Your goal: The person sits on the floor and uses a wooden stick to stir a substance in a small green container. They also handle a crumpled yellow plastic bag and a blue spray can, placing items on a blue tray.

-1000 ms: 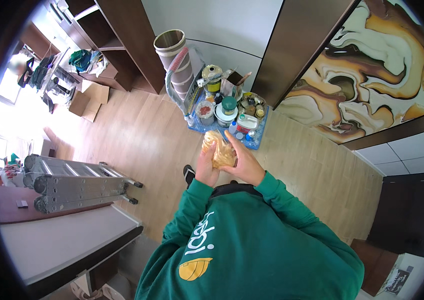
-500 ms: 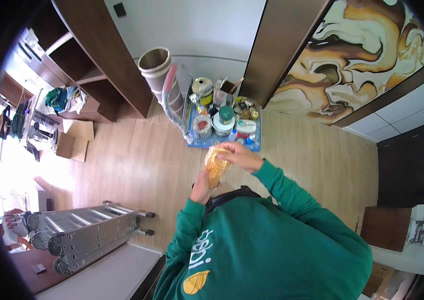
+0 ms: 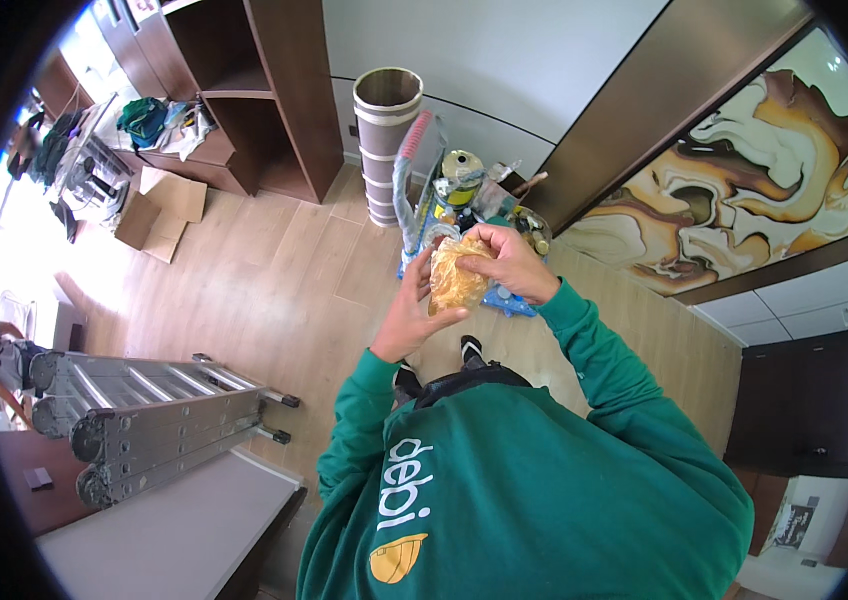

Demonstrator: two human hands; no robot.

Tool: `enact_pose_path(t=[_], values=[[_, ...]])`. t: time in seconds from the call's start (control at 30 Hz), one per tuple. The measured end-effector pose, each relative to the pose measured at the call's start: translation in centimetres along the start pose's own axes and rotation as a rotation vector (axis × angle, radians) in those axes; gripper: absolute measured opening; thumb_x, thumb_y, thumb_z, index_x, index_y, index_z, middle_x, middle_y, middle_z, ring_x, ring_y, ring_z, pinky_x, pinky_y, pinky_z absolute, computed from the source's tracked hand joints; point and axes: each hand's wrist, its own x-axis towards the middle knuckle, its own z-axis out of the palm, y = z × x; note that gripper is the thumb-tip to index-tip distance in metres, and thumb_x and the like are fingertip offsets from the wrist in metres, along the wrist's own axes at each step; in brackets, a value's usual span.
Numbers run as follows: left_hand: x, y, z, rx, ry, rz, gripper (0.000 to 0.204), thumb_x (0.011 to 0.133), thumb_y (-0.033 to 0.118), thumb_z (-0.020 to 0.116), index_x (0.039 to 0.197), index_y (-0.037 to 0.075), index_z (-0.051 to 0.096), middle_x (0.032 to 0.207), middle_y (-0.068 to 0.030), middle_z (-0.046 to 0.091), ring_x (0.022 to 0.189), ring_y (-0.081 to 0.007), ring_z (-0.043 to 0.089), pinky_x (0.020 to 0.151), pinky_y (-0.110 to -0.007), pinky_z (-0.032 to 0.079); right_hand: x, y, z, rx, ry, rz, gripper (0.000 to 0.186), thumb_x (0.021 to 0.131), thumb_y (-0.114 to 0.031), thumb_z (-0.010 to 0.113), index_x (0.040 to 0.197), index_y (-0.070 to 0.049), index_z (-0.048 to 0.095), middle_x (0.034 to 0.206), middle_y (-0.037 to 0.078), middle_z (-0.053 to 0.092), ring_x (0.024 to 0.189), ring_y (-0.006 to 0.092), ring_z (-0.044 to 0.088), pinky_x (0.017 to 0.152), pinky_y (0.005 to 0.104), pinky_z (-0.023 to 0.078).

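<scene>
A golden-yellow bundle in crinkled clear plastic [image 3: 458, 277] is held up in front of my chest; what is inside I cannot make out. My left hand [image 3: 408, 316] cups its left side and underside, thumb along the bottom. From the right, my right hand [image 3: 518, 266] pinches its upper edge between thumb and fingers. Beyond and partly behind my hands stands a blue trolley [image 3: 514, 303] with a pink-topped, plastic-wrapped handle [image 3: 417, 140]. On it are a yellow-and-black tin [image 3: 460, 180] and several other containers, partly hidden by my hands.
A tall grey-brown tube [image 3: 388, 135] stands beside the trolley. An aluminium ladder [image 3: 164, 425] lies at the left, near a white-topped surface [image 3: 179, 525]. An opened cardboard box [image 3: 166, 215] sits by brown shelving [image 3: 289, 90]. Another person [image 3: 9, 365] is at the far left.
My view has turned, shifting the room in the picture. The bundle is raised and turned broader toward me, covering part of the trolley. My left hand has opened wider around it; both hands keep hold.
</scene>
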Motion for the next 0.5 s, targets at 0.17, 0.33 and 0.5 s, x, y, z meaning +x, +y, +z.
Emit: enact_pose_path(t=[0.17, 0.33, 0.5], values=[[2.6, 3.4, -1.2, -0.027, -0.152, -0.28, 0.039, 0.105, 0.021, 0.065, 0.135, 0.0, 0.052, 0.109, -0.0065, 0.065, 0.097, -0.0146, 0.064, 0.091, -0.036, 0.055, 2.1, -2.3, 2.4, 0.042, -0.066, -0.202, 0.04, 0.093, -0.011, 0.079, 0.128, -0.002, 0.062, 0.111, 0.001, 0.065, 0.097, 0.0079, 0.061, 0.085, 0.0275, 0.052], [3.5, 3.9, -1.7, -0.606, -0.113, -0.452, 0.017, 0.107, 0.018, 0.058, 0.118, 0.005, 0.057, 0.085, -0.0001, 0.055, 0.075, -0.0119, 0.055, 0.079, -0.037, 0.054, 1.1, -9.2, 0.8, -0.447, -0.059, -0.469, 0.068, 0.083, -0.014, 0.083, 0.145, -0.007, 0.055, 0.134, 0.007, 0.06, 0.123, 0.0202, 0.058, 0.106, 0.0374, 0.047], [5.4, 6.3, -1.4, -0.7, -0.113, -0.596, 0.012, 0.107, 0.022, 0.055, 0.105, 0.01, 0.055, 0.078, 0.0039, 0.044, 0.068, -0.0101, 0.046, 0.074, -0.037, 0.053, -0.8, -13.1, 0.5, -1.277, -0.246, -0.935, 0.085, 0.077, -0.017, 0.084, 0.154, -0.011, 0.048, 0.156, 0.013, 0.049, 0.15, 0.0325, 0.041, 0.122, 0.0505, 0.037]])
